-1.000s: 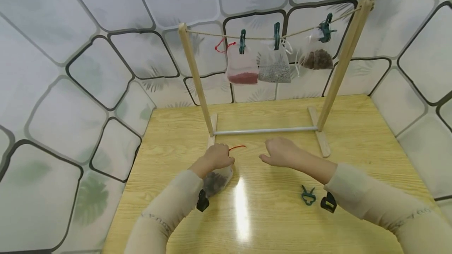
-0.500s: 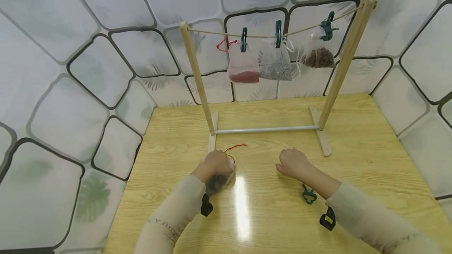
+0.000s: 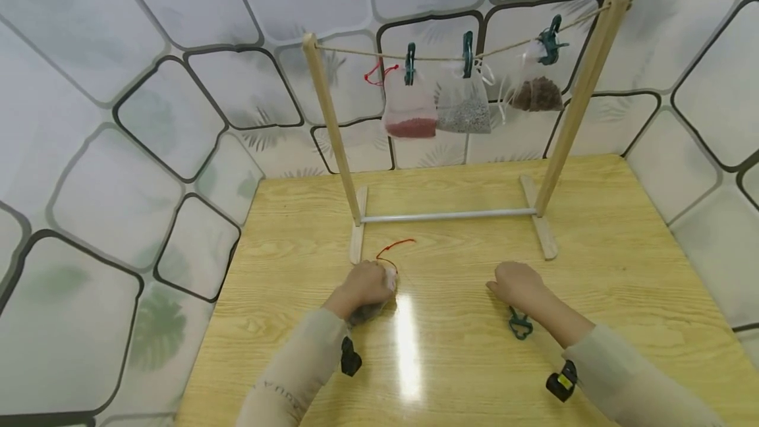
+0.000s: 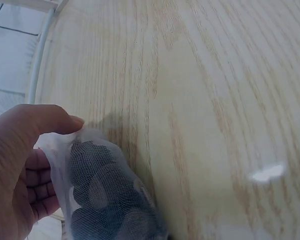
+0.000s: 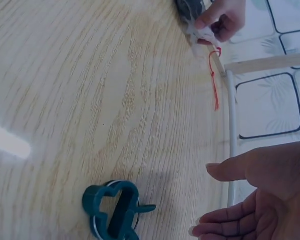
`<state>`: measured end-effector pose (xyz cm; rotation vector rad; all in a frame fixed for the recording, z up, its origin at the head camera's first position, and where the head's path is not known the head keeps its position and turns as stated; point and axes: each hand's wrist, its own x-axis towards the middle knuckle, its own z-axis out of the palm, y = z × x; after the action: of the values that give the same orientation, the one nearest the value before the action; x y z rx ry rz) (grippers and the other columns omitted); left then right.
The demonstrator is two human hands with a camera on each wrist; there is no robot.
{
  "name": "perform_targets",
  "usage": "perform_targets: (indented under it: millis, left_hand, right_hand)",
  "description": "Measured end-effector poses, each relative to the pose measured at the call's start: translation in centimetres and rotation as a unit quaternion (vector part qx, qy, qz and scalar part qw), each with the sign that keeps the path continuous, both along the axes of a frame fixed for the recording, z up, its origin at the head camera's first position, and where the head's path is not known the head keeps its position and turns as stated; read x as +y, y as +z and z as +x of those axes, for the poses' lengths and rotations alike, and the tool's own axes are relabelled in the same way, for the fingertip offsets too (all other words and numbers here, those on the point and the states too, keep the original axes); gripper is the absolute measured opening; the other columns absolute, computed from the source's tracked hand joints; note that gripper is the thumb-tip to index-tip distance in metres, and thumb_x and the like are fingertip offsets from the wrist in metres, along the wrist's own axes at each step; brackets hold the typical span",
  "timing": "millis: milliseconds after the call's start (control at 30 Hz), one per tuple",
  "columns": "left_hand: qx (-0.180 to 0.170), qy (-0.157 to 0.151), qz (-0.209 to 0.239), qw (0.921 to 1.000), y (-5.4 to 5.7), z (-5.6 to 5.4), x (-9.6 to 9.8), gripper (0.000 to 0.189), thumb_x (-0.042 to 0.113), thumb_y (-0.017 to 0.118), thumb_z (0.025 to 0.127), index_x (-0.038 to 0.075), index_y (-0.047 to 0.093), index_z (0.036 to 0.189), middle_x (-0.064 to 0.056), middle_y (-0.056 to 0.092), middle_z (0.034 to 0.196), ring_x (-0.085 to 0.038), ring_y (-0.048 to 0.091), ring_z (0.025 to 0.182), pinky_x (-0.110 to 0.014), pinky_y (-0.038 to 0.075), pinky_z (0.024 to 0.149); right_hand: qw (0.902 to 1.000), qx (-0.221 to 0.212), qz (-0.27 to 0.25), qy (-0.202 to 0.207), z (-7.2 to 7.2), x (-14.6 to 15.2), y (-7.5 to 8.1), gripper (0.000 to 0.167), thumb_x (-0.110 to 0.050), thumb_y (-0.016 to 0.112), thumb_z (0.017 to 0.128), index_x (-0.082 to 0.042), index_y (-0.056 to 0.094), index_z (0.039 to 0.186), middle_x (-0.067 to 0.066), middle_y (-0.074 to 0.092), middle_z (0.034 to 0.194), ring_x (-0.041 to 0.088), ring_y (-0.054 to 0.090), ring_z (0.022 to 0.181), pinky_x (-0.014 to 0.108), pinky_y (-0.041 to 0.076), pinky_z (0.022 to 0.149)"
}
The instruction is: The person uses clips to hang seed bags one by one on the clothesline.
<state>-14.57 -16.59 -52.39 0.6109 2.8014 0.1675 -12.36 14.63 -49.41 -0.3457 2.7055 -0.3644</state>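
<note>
My left hand (image 3: 366, 284) pinches the gathered top of a sheer mesh drawstring bag (image 4: 107, 192) between thumb and fingers. Dark, rounded stone-like pieces fill the bag, and its red cord (image 5: 213, 82) trails onto the wooden table. In the head view the hand covers most of the bag. My right hand (image 5: 262, 192) holds nothing; its thumb and fingers are parted. Just beside it on the tabletop lies a dark green spring clip (image 5: 114, 210), partly behind the hand in the head view (image 3: 520, 326).
Behind my hands stands a wooden frame (image 3: 332, 125) with a rope (image 3: 433, 58) and a white lower bar (image 3: 447, 216). Green clips hold three bags there: one with pink grains (image 3: 410, 127), one with grey grains (image 3: 464, 114), one with brown pieces (image 3: 536, 94). Patterned walls surround the table (image 3: 284, 229).
My right hand has moved right and toward me, away from the bag to the green clip. My left hand has stayed on the bag, shifting slightly nearer to me.
</note>
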Motion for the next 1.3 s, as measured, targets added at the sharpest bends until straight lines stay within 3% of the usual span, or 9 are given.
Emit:
perform_targets:
  millis: [133,267,600,833,1067,1300]
  left_hand:
    - [0.008,0.003,0.019,0.9998,-0.5,0.1,-0.2,0.025,0.032,0.057,0.081,0.014,0.050,0.065,0.000,0.050,0.066,-0.017,0.044,0.060,-0.031,0.041,0.055]
    - [0.004,0.001,0.034,0.9994,-0.8,0.3,-0.5,0.026,0.031,0.057,0.081,0.015,0.047,0.064,0.001,0.046,0.061,-0.014,0.039,0.054,-0.028,0.035,0.049]
    - [0.007,0.001,0.038,0.9993,-1.1,0.2,-0.6,0.027,0.031,0.056,0.083,0.014,0.047,0.063,0.002,0.043,0.058,-0.013,0.037,0.053,-0.026,0.032,0.048]
    - [0.002,-0.001,0.042,0.9991,-1.0,0.2,-0.6,0.028,0.031,0.057,0.082,0.015,0.045,0.063,0.003,0.042,0.058,-0.012,0.035,0.052,-0.026,0.031,0.047]
    - [-0.016,0.002,0.059,0.9981,-0.8,0.2,-0.5,0.029,0.030,0.057,0.083,0.015,0.043,0.063,0.004,0.037,0.058,-0.012,0.032,0.053,-0.025,0.028,0.048]
    - [-0.030,0.002,0.067,0.9973,-0.7,0.3,-0.5,0.028,0.032,0.058,0.087,0.014,0.048,0.068,0.003,0.041,0.061,-0.012,0.036,0.054,-0.026,0.030,0.050]
  right_hand:
    - [0.9989,-0.030,-0.022,-0.030,0.5,1.0,-0.2,0.039,-0.025,0.058,0.092,-0.009,0.048,0.057,0.000,0.041,0.052,0.012,0.037,0.044,0.024,0.031,0.044]
    - [0.9958,-0.076,-0.012,-0.050,1.1,2.0,-0.3,0.038,-0.028,0.060,0.091,-0.008,0.051,0.059,0.002,0.048,0.056,0.015,0.043,0.049,0.026,0.035,0.046]
    - [0.9928,-0.115,0.000,-0.033,1.7,3.2,-0.5,0.034,-0.033,0.063,0.088,-0.003,0.055,0.073,0.006,0.050,0.069,0.019,0.046,0.061,0.031,0.036,0.056]
    - [0.9949,-0.096,-0.015,-0.029,1.8,2.8,-1.4,0.029,-0.021,0.061,0.087,-0.007,0.050,0.064,0.004,0.048,0.063,0.017,0.044,0.056,0.029,0.036,0.054]
    - [0.9950,-0.093,0.003,-0.034,1.4,2.3,-1.6,0.038,-0.026,0.061,0.089,-0.009,0.051,0.057,0.004,0.052,0.062,0.017,0.046,0.055,0.031,0.039,0.054]
    - [0.9960,-0.082,0.010,-0.032,1.3,2.0,-1.5,0.036,-0.024,0.062,0.088,-0.010,0.049,0.058,0.003,0.048,0.062,0.017,0.045,0.056,0.031,0.038,0.053]
